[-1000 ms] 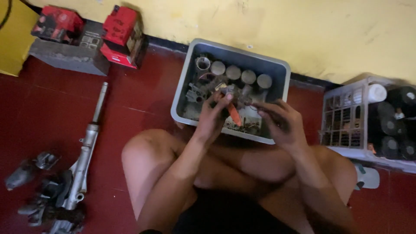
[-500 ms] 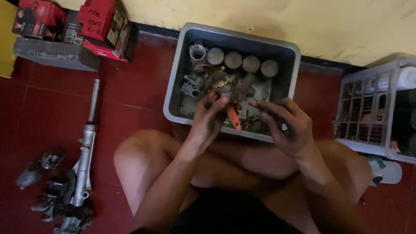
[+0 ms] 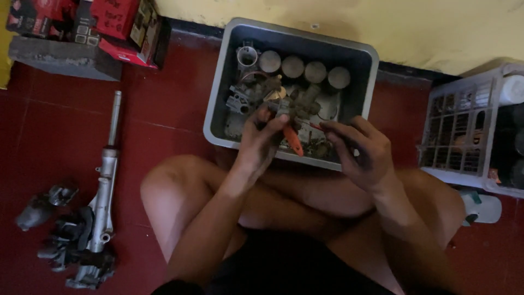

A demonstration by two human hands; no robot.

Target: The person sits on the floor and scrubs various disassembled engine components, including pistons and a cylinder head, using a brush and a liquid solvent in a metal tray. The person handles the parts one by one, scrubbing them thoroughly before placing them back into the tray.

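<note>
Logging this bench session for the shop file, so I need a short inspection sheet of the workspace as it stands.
Surface: red tiled floor, person seated cross-legged.
Job's things: grimy metal part over the grey tub; orange-handled tool beneath it.
Clutter: round caps in tub; steering column assembly; red boxes on a concrete block.
Grippers: left hand grips the part; right hand fingers pinched beside it.
Cables: thin red wire.
Surroundings: yellow wall, white crate.
</note>
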